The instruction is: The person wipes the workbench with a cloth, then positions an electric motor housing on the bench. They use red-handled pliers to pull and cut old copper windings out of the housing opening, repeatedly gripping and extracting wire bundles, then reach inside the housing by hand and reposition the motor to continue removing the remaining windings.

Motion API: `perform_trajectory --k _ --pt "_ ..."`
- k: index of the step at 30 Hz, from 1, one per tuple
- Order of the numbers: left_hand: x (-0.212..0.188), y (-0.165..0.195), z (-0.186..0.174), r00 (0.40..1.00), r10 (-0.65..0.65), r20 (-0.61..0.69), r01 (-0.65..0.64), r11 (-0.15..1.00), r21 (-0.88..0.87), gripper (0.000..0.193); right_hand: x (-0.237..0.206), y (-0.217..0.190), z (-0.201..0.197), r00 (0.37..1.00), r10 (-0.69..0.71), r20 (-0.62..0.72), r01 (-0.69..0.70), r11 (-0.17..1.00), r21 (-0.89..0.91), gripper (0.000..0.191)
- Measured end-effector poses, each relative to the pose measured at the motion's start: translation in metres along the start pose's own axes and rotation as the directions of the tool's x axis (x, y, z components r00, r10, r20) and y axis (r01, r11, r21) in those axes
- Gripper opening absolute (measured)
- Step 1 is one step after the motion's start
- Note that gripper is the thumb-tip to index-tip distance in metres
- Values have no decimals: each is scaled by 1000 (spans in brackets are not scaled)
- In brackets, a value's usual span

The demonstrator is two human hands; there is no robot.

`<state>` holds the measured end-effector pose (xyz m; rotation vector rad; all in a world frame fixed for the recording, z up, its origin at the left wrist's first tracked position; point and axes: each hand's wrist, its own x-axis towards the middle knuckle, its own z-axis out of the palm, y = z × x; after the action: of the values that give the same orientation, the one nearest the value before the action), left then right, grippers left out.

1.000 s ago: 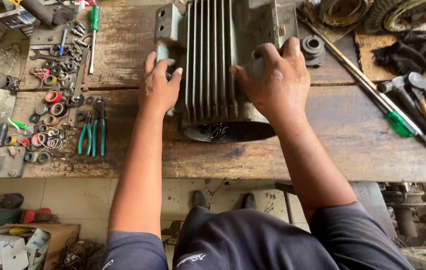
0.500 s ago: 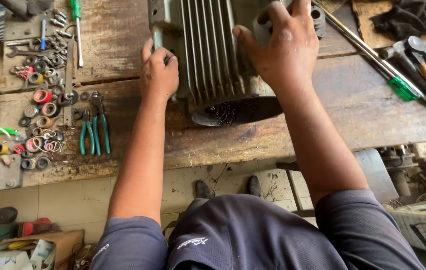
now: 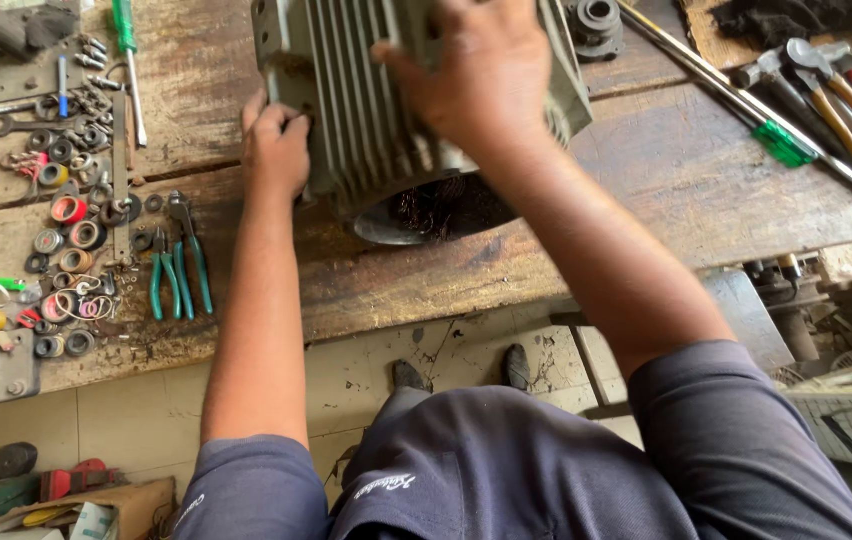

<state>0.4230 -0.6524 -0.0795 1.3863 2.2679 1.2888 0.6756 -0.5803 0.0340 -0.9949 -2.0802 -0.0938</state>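
Left hand (image 3: 276, 150): fingers curled, pressed against the left flank of the finned motor housing (image 3: 386, 110), gripping its edge at 9 o'clock of the casing. Right hand (image 3: 476, 75): fingers spread wide, laid flat over the top fins toward 1 o'clock, palm down on the ribs; fingertips partly blurred, exact hold on the far side not discernible.

Motor housing: grey, ribbed, sitting at 12 o'clock on the wooden workbench (image 3: 646, 200). Long axis running roughly 12 to 6 o'clock, leaning slightly toward 5. Open end facing 6 o'clock, toward the wearer, with dark copper windings (image 3: 441, 210) visible inside the bore.

Surroundings: green-handled pliers (image 3: 181, 270) at 9 o'clock of the housing, well apart from it; washers and rings (image 3: 66, 240) scattered further toward 9 o'clock; green-handled screwdriver (image 3: 128, 60) at 10 o'clock; hammers (image 3: 826, 90) and a long rod (image 3: 736, 100) at 2 o'clock.

Change against half a second earlier: housing's near end raised and tilted, open bore more exposed; right hand shifted from the upper right corner to mid-top of the fins; left hand unchanged on the left flank.
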Motion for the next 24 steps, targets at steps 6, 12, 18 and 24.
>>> perform_trajectory --k 6,12,18,24 --pt "-7 -29 -24 985 -117 131 146 958 -247 25 9 -76 25 990 -18 138 28 997 -72 59" --pt "-12 -42 -24 998 -43 -47 6 802 -598 43 12 -101 34 960 -248 128 267 951 -159 34" --pt "-37 -39 -17 996 -32 -79 5 945 -326 46 10 -74 23 935 -243 259 241 970 37 46" --pt "-39 -15 -5 979 112 -172 -114 993 -1 42 13 -29 7 937 -264 228 253 964 79 45"
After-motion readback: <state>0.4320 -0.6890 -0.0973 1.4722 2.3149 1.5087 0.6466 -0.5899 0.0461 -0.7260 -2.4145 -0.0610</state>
